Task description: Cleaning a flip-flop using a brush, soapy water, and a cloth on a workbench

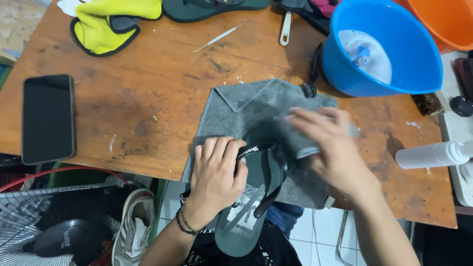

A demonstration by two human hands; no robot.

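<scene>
The left hand (217, 170) grips a dark green flip-flop (251, 197) by its left edge, fingers curled over the black strap (273, 172) near the toe end, so this hand is closed on the sandal. The flip-flop lies on a grey towel (236, 113) at the near edge of the wooden table (148, 98), its heel hanging off toward the person. The right hand (330, 143) is blurred; it presses a folded part of the towel against the toe of the flip-flop, fingers fairly flat and spread, and how tightly it holds the cloth cannot be told. Behind the towel stands a blue basin (384, 47) with soapy water, touching an orange basin (448, 22) at the right. A white spray bottle (433, 154) lies to the right of the hands. A black phone (48, 118) rests well apart at the left end of the table, a yellow cloth (106, 24) lies at the far left, with a second flip-flop (212, 9) and a thin metal pick (220, 35) near it. Below the table stand a fan (54, 221) and a white shoe (134, 224).
</scene>
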